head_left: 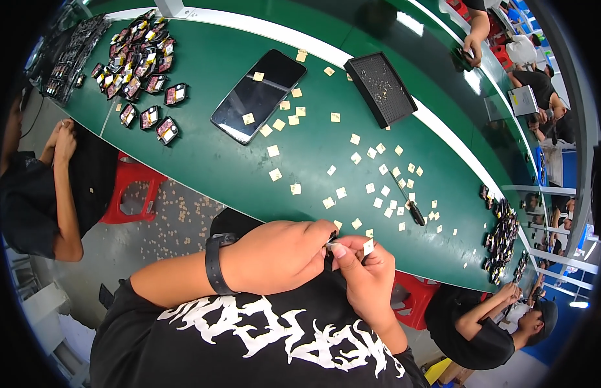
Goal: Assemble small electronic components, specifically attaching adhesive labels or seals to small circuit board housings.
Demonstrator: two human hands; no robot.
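Observation:
Close to my chest, at the table's near edge, my two hands meet. My left hand [281, 255], with a black band on its wrist, is closed around a small dark part [329, 244] that mostly hides behind its fingers. The thumb and forefinger of my right hand [364, 275] pinch at the same spot, where a pale sliver shows. I cannot make out what that sliver is. A small cream paper square [368, 247] sits at the fingers of my right hand.
Many cream squares [296, 189] lie scattered over the green table [203, 149]. On it also are a black phone [261, 97], a black tray [381, 90], a screwdriver [415, 212], and heaped small black devices [135, 58] far left and right [501, 239]. Co-workers sit on both sides.

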